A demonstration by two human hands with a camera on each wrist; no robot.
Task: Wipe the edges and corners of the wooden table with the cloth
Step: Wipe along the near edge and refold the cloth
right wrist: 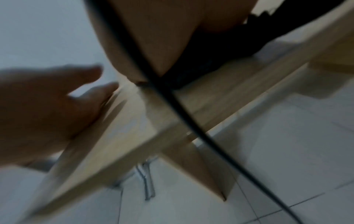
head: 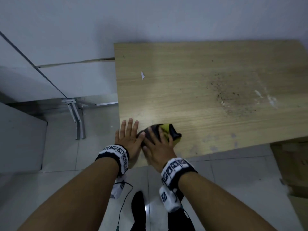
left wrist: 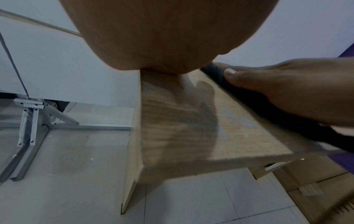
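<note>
The wooden table (head: 200, 80) fills the right half of the head view. My left hand (head: 129, 135) lies flat on its near left corner, fingers straight and together. Just right of it, my right hand (head: 158, 147) presses flat with spread fingers on a crumpled dark and yellow cloth (head: 173, 132) near the front edge. In the left wrist view the right hand (left wrist: 287, 91) lies over the dark cloth (left wrist: 212, 71) on the table (left wrist: 191, 121). The blurred right wrist view shows the left hand (right wrist: 47, 106) on the table corner (right wrist: 134, 128).
A white paper scrap (head: 142, 75), a dark dirt patch (head: 233, 97) and white smears (head: 270, 99) mark the tabletop. Cardboard boxes (head: 291, 164) stand on the floor at the right. Metal frame legs (head: 77, 117) and a grey cabinet (head: 20, 139) are at the left.
</note>
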